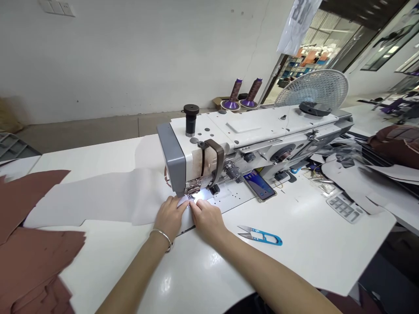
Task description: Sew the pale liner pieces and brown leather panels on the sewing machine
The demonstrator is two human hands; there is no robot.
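L hand (169, 216) & R hand (205, 219) lie open on the pale cloth (98, 198), not gripping. Cloth runs under the sewing machine (248, 135) foot. Shiny white table (294, 257) has brown cloth (29, 244) at left, blue snips (260, 235) near right. White wall (131, 52) far back, fan (310, 89) far right.

And you're in close, your left hand (170, 216), bangle on the wrist, and your right hand (206, 219) both down on the pale fabric (98, 198), right at the lit presser foot (193, 188) of the industrial sewing machine (176, 157)! Brown cut panels (29, 257) are heaped at the left end of the white bench (304, 257). Blue-handled thread snips (260, 235) lie just beside your right hand, and a smartphone (259, 184) sits by the needle plate (229, 196).
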